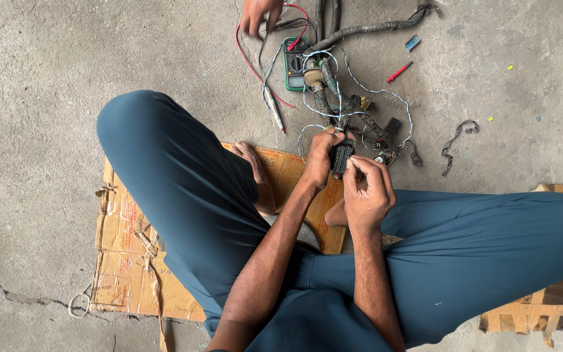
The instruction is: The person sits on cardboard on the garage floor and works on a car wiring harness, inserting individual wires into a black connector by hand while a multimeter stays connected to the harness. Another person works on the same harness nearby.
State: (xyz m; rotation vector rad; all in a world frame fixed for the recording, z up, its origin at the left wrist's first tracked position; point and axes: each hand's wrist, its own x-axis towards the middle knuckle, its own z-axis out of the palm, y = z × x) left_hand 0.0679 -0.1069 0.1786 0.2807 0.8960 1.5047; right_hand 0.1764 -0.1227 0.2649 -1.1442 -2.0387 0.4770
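While gripped in left hand (318,160) just ahead of right hand (367,189), black connector (341,156) likely light, rigid, pins fragile; best held by body sides, right fingers pinched on thin probe (353,165), wire harness (353,104) trailing beyond.

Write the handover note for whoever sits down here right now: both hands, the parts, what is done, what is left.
Left hand: grips the small black ribbed connector block over the lap.
Right hand: fingertips pinched at the block's right edge; whether they hold a pin or tool is too small to tell.
The block joins the tangled wire harness on the concrete floor. A green multimeter lies beyond; another person's hand touches its red lead.
Done: block in hand. Left: work at it unfinished.
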